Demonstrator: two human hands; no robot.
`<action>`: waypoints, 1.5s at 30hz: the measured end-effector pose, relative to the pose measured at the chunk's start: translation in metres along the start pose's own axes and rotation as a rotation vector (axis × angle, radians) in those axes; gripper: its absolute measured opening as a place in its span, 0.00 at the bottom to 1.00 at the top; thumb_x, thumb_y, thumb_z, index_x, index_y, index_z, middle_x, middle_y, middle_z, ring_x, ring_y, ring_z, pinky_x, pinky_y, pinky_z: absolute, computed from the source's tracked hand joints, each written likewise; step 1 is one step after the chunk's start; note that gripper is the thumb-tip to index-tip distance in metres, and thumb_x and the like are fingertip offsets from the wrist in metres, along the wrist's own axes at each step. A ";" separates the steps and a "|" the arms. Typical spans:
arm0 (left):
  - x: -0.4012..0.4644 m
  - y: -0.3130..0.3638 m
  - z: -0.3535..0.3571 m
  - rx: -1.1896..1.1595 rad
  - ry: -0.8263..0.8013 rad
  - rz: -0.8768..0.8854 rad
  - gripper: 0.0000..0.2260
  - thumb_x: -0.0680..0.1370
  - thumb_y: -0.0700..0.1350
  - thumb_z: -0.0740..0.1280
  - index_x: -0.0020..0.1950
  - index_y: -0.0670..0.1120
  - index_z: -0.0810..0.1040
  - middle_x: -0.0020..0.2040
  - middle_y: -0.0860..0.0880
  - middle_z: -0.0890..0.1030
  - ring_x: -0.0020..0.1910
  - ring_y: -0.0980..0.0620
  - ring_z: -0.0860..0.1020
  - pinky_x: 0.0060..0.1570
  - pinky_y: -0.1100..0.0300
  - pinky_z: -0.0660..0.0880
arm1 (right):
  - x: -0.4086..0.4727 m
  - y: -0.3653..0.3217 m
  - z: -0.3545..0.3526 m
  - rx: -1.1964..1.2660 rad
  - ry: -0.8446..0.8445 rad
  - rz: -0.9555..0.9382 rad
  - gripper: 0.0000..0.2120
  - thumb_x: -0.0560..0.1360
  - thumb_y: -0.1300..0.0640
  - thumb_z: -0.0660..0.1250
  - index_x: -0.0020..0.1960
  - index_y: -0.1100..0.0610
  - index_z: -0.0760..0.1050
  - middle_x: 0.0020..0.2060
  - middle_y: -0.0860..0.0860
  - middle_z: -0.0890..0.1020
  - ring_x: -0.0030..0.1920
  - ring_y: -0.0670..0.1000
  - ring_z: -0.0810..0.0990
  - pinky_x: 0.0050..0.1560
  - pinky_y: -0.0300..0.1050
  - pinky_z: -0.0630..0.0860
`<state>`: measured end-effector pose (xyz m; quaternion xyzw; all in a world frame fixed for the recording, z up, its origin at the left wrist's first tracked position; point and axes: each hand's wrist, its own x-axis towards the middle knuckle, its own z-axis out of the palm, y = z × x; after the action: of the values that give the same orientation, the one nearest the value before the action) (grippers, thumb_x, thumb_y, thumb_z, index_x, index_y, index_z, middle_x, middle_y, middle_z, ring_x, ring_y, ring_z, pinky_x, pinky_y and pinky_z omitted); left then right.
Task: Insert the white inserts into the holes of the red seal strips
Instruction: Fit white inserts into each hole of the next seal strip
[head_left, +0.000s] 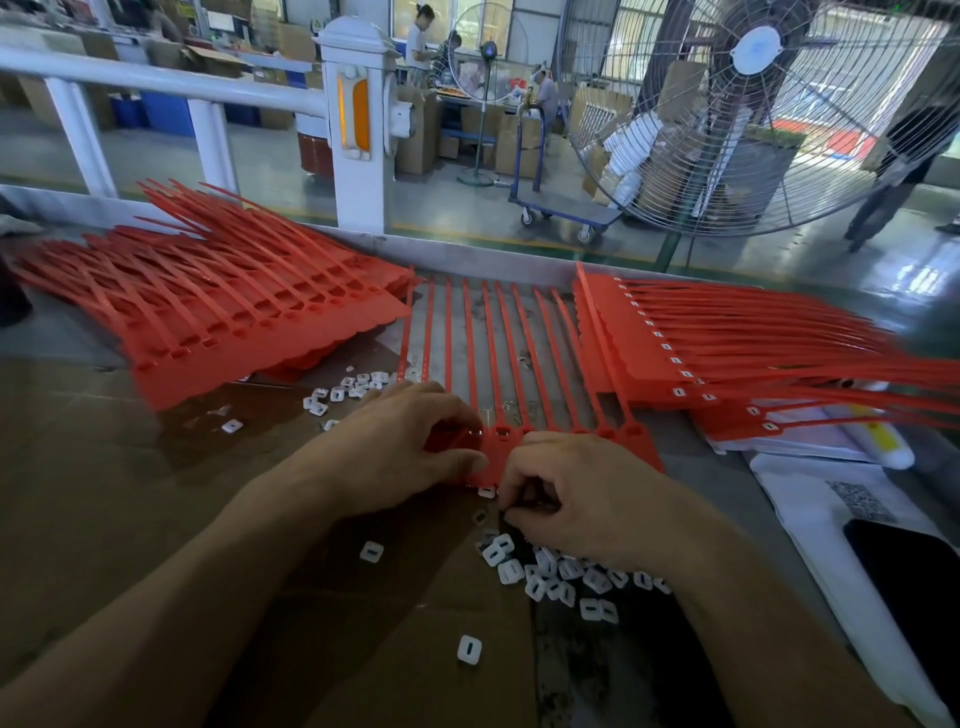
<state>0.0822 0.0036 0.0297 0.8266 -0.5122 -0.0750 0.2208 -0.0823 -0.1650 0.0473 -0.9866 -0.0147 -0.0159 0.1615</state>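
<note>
Looking down at the bench (727, 441), I see my left hand (400, 447) pressing on the near band of the red seal strip sheet (498, 358) laid flat at the middle of the bench, thumb against the band's near edge and fingers curled over its left end. My right hand (576, 499) sits just beside it, right of it, knuckles bent and fingertips drawn together at the band's near edge; they seem to pinch a white insert, but I cannot tell for sure since the fingers hide it. One white insert (486, 491) lies touching the band's near edge between my hands. A loose heap of white inserts (550, 571) lies on the cardboard sheet (104, 493) near the bench's near edge, under my right wrist, with a smaller scatter (353, 389) behind my left hand. A stack of empty strip sheets (218, 306) lies at the far left, and a stack of filled strip sheets (675, 338), white showing in their holes, at the far right. A dark phone (909, 582) rests on white paper (810, 499) at the right edge.
</note>
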 end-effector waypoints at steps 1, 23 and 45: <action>0.000 0.000 0.000 -0.003 0.004 0.002 0.23 0.74 0.69 0.65 0.67 0.63 0.74 0.60 0.63 0.73 0.61 0.61 0.70 0.65 0.52 0.71 | 0.000 0.000 0.000 0.004 0.003 0.003 0.03 0.76 0.51 0.71 0.48 0.43 0.78 0.46 0.38 0.77 0.47 0.38 0.76 0.47 0.33 0.70; 0.002 0.000 0.000 0.015 0.025 -0.003 0.22 0.75 0.68 0.64 0.67 0.62 0.73 0.62 0.63 0.73 0.61 0.62 0.69 0.60 0.59 0.67 | 0.000 0.001 -0.002 0.076 0.006 0.067 0.04 0.76 0.48 0.74 0.49 0.43 0.80 0.47 0.36 0.77 0.51 0.35 0.75 0.49 0.33 0.71; 0.001 0.004 -0.003 0.003 0.013 -0.010 0.20 0.76 0.67 0.65 0.66 0.64 0.73 0.60 0.63 0.73 0.61 0.62 0.70 0.65 0.52 0.71 | -0.001 -0.004 -0.003 0.086 0.027 0.029 0.09 0.75 0.53 0.74 0.45 0.41 0.75 0.44 0.37 0.79 0.48 0.37 0.78 0.46 0.34 0.72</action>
<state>0.0801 0.0023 0.0340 0.8299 -0.5069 -0.0699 0.2224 -0.0836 -0.1624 0.0514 -0.9786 0.0014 -0.0260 0.2042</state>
